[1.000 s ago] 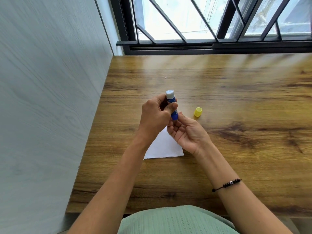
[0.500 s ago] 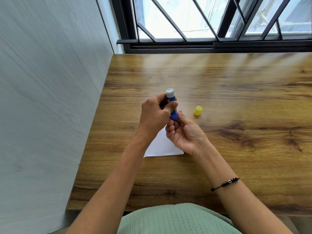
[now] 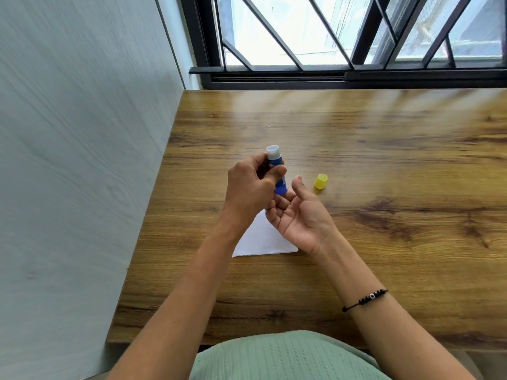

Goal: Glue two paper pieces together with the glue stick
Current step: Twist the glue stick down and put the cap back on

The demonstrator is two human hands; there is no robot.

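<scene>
Head-worn camera, looking forward and down, close over wooden table (image 3: 384,160), window (image 3: 301,37) perhaps beyond.

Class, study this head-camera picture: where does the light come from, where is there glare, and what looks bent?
Head view: daylight enters through the barred window, overexposed to white; pale glare streaks cross the far part of the wooden table; wide-angle distortion slants the grey wall; the blue glue stick is sharp.

Wooden table by a barred window

The wood-grain table (image 3: 384,160) meets a pale grey wall (image 3: 68,160) on its left; behind it a dark-framed window (image 3: 343,75) with slanted bars, the outside perhaps overexposed.
</scene>
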